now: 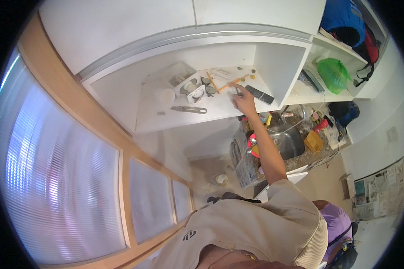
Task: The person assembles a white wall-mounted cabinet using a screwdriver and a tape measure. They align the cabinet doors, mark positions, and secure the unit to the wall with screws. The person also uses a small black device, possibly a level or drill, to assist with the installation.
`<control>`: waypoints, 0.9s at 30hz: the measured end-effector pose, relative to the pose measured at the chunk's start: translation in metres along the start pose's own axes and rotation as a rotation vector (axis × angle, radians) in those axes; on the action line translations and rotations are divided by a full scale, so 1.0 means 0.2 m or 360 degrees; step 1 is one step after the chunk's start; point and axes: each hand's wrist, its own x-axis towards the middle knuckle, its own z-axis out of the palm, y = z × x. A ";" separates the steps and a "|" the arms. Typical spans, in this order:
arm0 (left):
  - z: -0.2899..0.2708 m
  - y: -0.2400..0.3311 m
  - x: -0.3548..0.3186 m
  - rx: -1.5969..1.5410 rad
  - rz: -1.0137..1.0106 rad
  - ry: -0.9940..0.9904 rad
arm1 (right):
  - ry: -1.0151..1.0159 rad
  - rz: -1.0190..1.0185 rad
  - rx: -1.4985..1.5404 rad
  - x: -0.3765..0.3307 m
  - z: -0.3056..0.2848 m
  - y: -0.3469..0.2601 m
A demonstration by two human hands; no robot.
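The right hand (244, 102) is hanging over the white shelf (222, 105), just left of the dark block (260, 94). Its pointer finger is sticking out by the thin orange sticks (212, 82), which are lying left of the block and a bit behind it. I cannot tell if the fingers are pinching anything. Farther left of the block, dark glasses (209, 90), a gray tool (192, 109) and a white cup (167, 96) are resting.

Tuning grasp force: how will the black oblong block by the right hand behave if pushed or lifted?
The black oblong block looks stiff, given its straight edges. Lying low and flat on the shelf, it would probably slide rather than roll or tip.
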 end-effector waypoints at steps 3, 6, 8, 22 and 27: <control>-0.05 0.03 -0.04 0.0050 0.0001 -0.0019 | 0.0029 0.0010 0.0002 0.01 -0.04 0.03; -0.07 0.02 -0.10 0.0058 -0.0005 -0.0005 | 0.0042 0.0002 -0.0009 0.01 -0.05 0.03; -0.07 0.00 -0.15 0.0055 -0.0017 0.0003 | 0.0044 0.0014 0.0018 0.00 -0.05 0.02; -0.05 -0.21 -0.52 0.0063 -0.0165 0.0106 | 0.0031 0.0018 0.0125 0.04 -0.03 0.05; -0.07 -0.30 -0.62 0.0154 -0.0224 0.0085 | 0.0029 0.0031 0.0158 0.04 -0.06 0.09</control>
